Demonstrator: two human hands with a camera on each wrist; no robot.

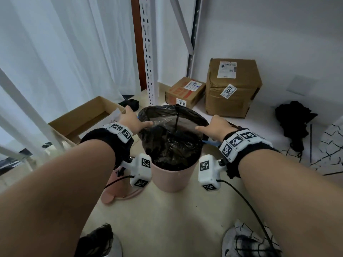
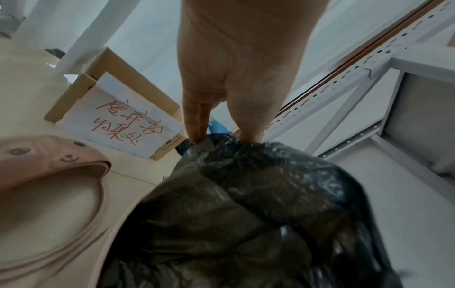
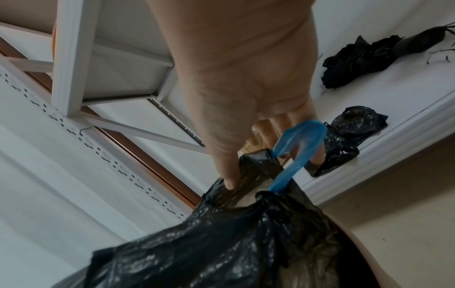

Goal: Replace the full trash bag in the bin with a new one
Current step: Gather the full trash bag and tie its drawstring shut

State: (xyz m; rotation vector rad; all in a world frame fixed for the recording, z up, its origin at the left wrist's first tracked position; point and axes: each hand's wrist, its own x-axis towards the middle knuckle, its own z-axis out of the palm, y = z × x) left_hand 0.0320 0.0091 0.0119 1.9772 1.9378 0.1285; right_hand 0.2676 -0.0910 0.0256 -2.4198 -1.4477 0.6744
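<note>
Fingers, head view: left hand [image 1: 130,120] and right hand [image 1: 218,127] each grasp the rim of the black trash bag [image 1: 172,143] on opposite sides, centre of the frame, thumbs pointing inward over the mouth; held wide apart, probably so the mouth stays open and the load lifts evenly.
Bag, head view: its lower part sits inside the pink bin [image 1: 173,178], its rim is drawn up above the bin edge.
Lid, head view: a pink lid [image 1: 115,193] lies on the floor left of the bin, out of the lifting path.
Surroundings, head view: cardboard boxes [image 1: 232,86] stand beyond the bin, upper right of centre.
Fingers, left wrist view: fingertips [image 2: 197,134] and thumb pinch a gathered fold of bag plastic, mid-frame; a bit of blue shows behind them.
Open box, left wrist view: an open box with a handwritten note [image 2: 120,118] stands left of centre.
Fingers, right wrist view: thumb and fingers clench the bunched rim, and the blue drawstring loop [image 3: 298,148] passes round the fingers, likely for a surer hold.
Spare, right wrist view: a crumpled black bag [image 3: 347,136] lies on the floor at right, possibly the replacement.
</note>
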